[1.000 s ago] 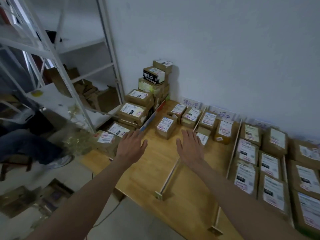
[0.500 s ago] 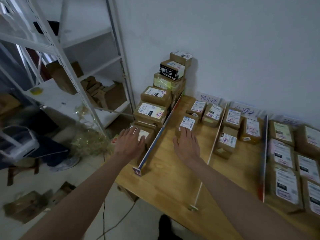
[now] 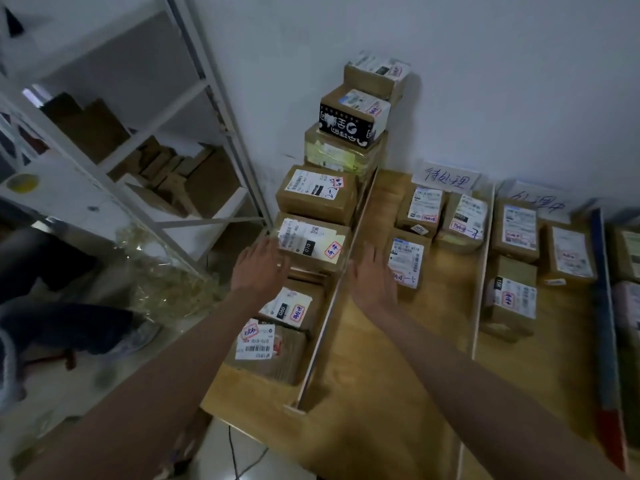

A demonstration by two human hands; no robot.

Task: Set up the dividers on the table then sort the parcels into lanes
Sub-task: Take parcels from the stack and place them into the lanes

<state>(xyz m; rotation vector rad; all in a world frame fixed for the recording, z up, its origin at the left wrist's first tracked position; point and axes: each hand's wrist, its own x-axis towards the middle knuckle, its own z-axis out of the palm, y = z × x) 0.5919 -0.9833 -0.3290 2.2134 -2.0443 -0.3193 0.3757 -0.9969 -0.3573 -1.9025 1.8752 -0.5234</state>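
left hand (image 3: 260, 268): fingers spread and reaching out flat, holding nothing; hovering at the left edge of the 070 parcel (image 3: 311, 244), fingertips at or just short of its near-left corner, contact unclear.
right hand (image 3: 372, 277): fingers straight and wide, holding nothing; sitting just right of the first divider (image 3: 334, 292), fingertips beside the near parcel (image 3: 407, 263) of the second lane, contact unclear.
desk (image 3: 391, 386): wooden top, standing against the white wall (image 3: 485, 81).
dividers: first divider running from the near desk edge back to the wall; second divider (image 3: 483, 268) running roughly parallel to its right; blue strip (image 3: 604, 327) with a red near end lying further right.
left lane: parcels sitting in a line left of the first divider, the 080 parcel (image 3: 289, 310) and the nearest parcel (image 3: 265, 351) in front of the 070 one, another labelled parcel (image 3: 317, 195) behind it; a stack (image 3: 356, 123) rising at the wall, including a black-printed box.
second lane: three parcels grouped near the wall under a handwritten sign (image 3: 446, 178).
third lane: parcels sitting between the second divider and the blue strip, one (image 3: 512, 303) nearer than the rest; second handwritten sign (image 3: 538, 202) blurred.
far right: more parcels being cut off by the frame edge.
shelving (image 3: 194, 109): white metal rack standing left of the desk, holding cardboard pieces.
floor: cable (image 3: 235, 452) trailing under the desk edge; a person's leg and shoe (image 3: 135, 337) showing at left.
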